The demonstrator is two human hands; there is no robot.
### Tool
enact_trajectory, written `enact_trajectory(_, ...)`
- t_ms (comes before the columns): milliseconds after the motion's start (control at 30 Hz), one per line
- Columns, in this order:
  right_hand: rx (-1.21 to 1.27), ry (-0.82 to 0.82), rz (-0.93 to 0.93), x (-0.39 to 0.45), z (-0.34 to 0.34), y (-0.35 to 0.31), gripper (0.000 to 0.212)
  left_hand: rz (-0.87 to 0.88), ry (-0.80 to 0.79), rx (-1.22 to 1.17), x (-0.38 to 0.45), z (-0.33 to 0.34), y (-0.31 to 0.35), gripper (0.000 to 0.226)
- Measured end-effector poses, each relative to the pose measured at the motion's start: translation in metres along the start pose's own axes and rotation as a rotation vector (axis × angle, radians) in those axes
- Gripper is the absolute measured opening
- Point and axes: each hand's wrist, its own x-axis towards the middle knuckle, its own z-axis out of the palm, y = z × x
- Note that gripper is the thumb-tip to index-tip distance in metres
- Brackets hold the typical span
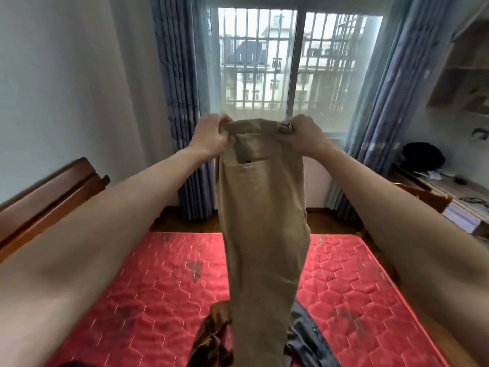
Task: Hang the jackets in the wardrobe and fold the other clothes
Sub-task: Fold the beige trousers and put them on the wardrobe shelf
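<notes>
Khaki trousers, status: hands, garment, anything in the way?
Left hand and right hand both grip the khaki trousers at the waistband. Legs hang over the red mattress. Brown garment and dark garment lie below.

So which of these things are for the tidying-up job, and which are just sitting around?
For the job:
khaki trousers, held up by the left hand and right hand
brown garment on the red mattress
dark grey garment

Just lying about:
black bag on the desk
curtains

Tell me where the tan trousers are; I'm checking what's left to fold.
In the head view, the tan trousers hang centre frame, gripped at the waistband by the left hand and right hand, above the red mattress.
</notes>
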Motion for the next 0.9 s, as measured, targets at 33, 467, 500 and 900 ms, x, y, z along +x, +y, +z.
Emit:
enact_trajectory(33,-0.028,0.067,-0.003,0.01,-0.011,-0.007,0.043,0.028,0.031,0.005,0.013,-0.006,0.009,0.021)
enact_trajectory(467,-0.027,0.367,-0.204,-0.071,-0.033,0.009,0.035,0.354,0.1,-0.034,-0.015,-0.002,0.035,0.032)
enact_trajectory(500,-0.04,0.316,-0.212,-0.092,-0.023,0.016,0.04,0.345,0.048,-0.037,-0.034,0.007,0.032,0.032)
enact_trajectory(900,-0.193,-0.474,-0.039,-0.377,0.186,0.132,0.027,-0.109,-0.853,0.118,-0.357,0.195,-0.025,0.065)
